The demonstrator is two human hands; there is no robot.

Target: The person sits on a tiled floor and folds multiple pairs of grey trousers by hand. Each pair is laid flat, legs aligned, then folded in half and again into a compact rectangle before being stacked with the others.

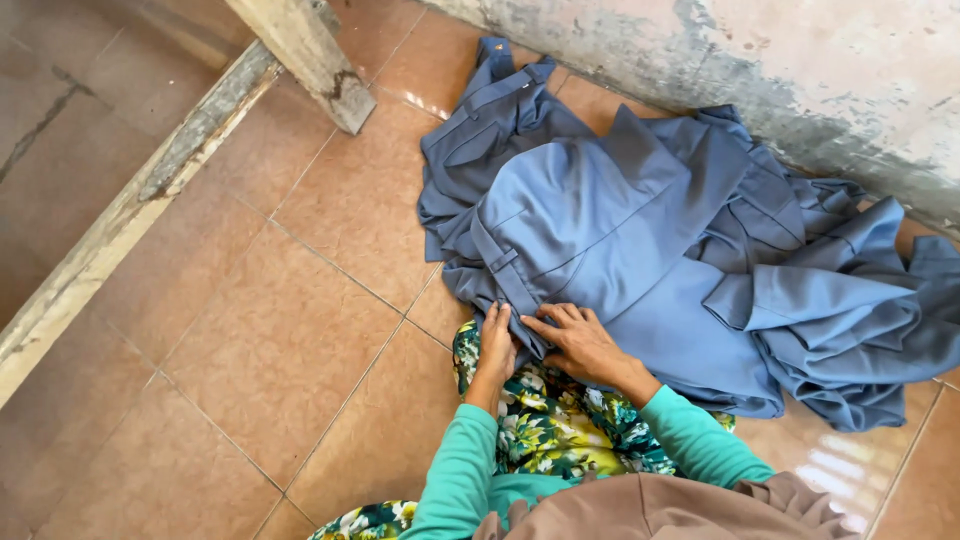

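Two hands work on a blue cloth on the floor.

The left hand [497,340] lies flat on the near edge of the blue cloth [640,240], with its fingers straight and close together. The right hand [578,340] is just beside it, and its fingers pinch a fold of the same edge. The cloth is a big pile spread over the tile floor [290,330], up against the wall [800,70]. Its near edge sits on the person's lap, over a flower skirt [560,430]. Both arms have green sleeves [455,470]. A wood beam [130,210] runs across the floor on the left, well apart from the hands.
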